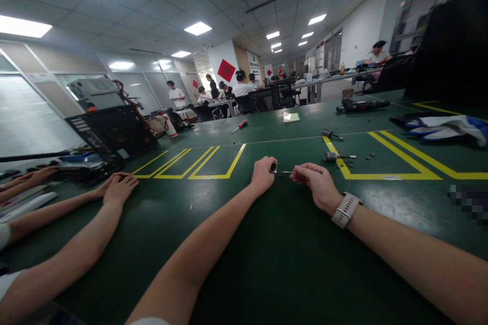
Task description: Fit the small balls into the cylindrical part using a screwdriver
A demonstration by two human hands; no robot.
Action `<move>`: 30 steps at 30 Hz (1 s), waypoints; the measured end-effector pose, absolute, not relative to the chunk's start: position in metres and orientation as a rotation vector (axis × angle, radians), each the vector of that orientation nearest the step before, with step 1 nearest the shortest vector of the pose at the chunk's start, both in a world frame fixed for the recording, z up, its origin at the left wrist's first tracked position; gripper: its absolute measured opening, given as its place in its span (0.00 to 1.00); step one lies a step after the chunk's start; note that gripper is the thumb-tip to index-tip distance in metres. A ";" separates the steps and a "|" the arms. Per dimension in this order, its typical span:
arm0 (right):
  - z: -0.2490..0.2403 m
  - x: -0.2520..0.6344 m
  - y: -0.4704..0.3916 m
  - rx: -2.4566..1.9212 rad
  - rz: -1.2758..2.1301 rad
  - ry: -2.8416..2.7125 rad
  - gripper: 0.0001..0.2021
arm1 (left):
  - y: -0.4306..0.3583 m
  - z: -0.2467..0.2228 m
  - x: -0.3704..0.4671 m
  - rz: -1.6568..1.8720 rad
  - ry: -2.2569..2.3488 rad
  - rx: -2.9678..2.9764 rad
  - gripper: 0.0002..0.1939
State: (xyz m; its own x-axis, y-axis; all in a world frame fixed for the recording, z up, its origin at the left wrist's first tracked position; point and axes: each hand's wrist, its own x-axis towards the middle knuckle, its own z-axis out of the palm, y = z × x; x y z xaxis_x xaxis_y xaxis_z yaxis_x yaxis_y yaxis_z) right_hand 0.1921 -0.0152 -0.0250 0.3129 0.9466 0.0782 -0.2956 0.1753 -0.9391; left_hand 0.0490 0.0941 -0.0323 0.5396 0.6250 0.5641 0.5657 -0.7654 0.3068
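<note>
Plainly enough, the head view showed me both of the wearer's hands at work above a green table (229, 244). I saw the left hand (262, 174) curled closed around a dark cylinder (273, 168), its open end turned toward the other hand. On that side, the right hand (316, 183) had thumb and fingers pinched together on a thin metal rod (285, 172), which pointed left at the cylinder's mouth; from where I sat, I could not tell whether the tip touched it. A pale watch strap (346, 210) circled the right wrist.

Just beyond the right hand I made out a metal chuck-like piece (331, 157) lying across yellow tape (339, 162), with small dark bits (372, 154) scattered near its shaft. A second such piece lay farther back, beside the tape's upper end. Behind them I noted a black power tool (362, 105) on its side, and at the far right blue-and-white gloves (450, 129). A red-handled screwdriver (241, 125) and a pale slip of paper (292, 117) lay toward the back. At left, a co-worker's hands (121, 189) rested on the table, well apart from the wearer's own.
</note>
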 end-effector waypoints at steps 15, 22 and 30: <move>-0.027 0.190 -0.014 -1.104 0.841 -0.849 0.06 | 0.093 -0.032 0.051 0.962 1.075 2.658 0.05; -0.021 0.187 -0.021 -1.077 0.805 -1.019 0.08 | 0.091 -0.032 0.053 0.947 1.054 2.675 0.10; -0.023 0.186 -0.021 -1.132 0.696 -1.312 0.08 | 0.088 -0.029 0.053 0.886 0.934 2.786 0.05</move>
